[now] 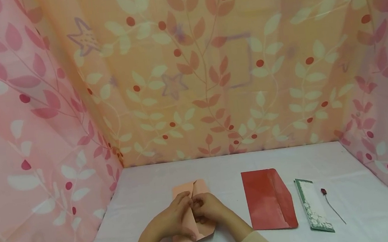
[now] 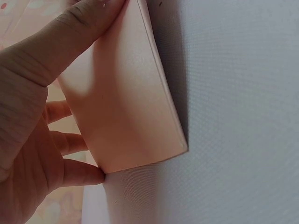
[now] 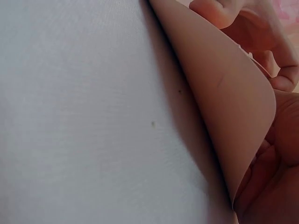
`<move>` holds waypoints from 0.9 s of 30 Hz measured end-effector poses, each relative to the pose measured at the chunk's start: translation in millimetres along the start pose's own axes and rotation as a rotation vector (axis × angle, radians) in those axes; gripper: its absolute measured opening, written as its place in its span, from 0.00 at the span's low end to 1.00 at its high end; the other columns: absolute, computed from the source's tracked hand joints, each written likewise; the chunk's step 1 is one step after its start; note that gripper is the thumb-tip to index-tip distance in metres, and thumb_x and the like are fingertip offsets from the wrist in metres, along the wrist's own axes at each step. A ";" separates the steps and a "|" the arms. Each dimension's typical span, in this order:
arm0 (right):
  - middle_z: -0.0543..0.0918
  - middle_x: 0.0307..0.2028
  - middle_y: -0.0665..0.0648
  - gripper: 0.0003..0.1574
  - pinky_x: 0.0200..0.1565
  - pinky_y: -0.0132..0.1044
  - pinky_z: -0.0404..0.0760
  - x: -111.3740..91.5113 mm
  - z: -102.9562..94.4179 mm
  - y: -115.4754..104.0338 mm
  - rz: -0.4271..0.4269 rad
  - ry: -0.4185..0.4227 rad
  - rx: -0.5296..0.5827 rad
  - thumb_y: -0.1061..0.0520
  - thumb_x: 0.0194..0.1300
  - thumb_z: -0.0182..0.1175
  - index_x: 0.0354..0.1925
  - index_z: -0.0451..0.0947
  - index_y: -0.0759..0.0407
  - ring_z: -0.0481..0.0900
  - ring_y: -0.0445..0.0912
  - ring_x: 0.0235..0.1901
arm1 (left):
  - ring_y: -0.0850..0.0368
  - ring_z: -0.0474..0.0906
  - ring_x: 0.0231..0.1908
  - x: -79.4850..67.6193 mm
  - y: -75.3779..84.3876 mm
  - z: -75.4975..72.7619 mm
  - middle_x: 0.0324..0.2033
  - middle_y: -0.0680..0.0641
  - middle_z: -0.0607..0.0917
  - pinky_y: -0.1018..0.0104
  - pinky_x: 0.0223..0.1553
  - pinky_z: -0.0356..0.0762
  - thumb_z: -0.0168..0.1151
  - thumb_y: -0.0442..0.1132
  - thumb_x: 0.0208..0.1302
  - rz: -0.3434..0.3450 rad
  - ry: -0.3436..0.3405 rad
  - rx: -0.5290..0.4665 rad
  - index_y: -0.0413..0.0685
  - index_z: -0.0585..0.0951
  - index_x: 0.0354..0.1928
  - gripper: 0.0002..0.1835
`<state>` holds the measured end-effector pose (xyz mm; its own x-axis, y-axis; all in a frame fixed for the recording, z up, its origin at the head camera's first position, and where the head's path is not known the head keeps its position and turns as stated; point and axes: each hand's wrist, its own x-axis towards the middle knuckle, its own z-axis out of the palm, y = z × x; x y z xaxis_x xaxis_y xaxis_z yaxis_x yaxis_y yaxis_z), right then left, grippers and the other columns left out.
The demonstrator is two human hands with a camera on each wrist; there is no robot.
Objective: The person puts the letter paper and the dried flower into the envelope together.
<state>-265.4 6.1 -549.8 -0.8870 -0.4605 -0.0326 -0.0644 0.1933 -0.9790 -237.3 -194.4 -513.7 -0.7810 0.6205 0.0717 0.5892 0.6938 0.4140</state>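
A peach envelope point(image 1: 188, 238) lies on the white table, its pointed flap point(image 3: 224, 88) on the right side raised off the cloth. My left hand point(image 1: 173, 220) spans the envelope's left part and grips it. In the left wrist view the thumb lies along the paper's face, with fingertips point(image 2: 96, 173) against the opposite edge. Beside it, my right hand point(image 1: 208, 208) has curled fingers at the envelope's opening, pinching the paper near the middle. The flap hides part of that hand in the right wrist view, and the envelope's inside is hidden.
To the right lies a red envelope point(image 1: 263, 201), its flap side facing right. Beyond it are a green-bordered white card point(image 1: 313, 205) and a dried red flower on a thin stem point(image 1: 331, 206). Patterned curtains point(image 1: 210, 74) enclose the table's back and sides.
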 end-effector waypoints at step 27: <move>0.86 0.34 0.59 0.22 0.29 0.40 0.83 -30.7 -21.1 -6.7 -0.005 0.054 -0.031 0.67 0.52 0.65 0.49 0.78 0.63 0.84 0.45 0.28 | 0.41 0.61 0.68 0.9 4.1 1.6 0.72 0.44 0.56 0.49 0.53 0.76 0.70 0.73 0.29 -0.005 -0.009 -0.002 0.65 0.65 0.52 0.46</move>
<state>-247.4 37.2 -538.0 -0.9101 -0.4141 -0.0156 -0.0825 0.2181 -0.9724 -235.2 -190.4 -513.4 -0.7818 0.6204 0.0617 0.5851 0.6959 0.4164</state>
